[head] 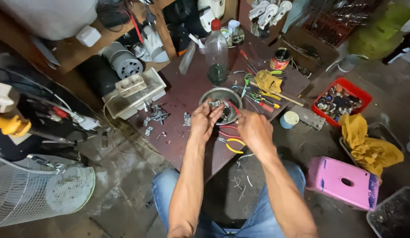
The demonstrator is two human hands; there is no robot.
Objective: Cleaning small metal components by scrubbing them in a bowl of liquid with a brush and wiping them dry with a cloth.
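Both my hands work over a round metal bowl [216,94] on a low dark brown table [185,90]. My left hand [204,119] pinches a small grey metal part [212,104] at the bowl's near rim. My right hand [253,128] is closed close beside it, gripping something thin with a red wire [235,107] running from it; what it holds is mostly hidden. Pliers with red and yellow handles [231,140] lie on the table just under my hands.
A clear plastic bottle [217,50] stands behind the bowl. Screwdrivers, a yellow rag [267,80] and a tin [280,59] lie to the right. A red tray of small parts [341,99], a pink stool [341,181] and a fan grille [37,194] surround the table.
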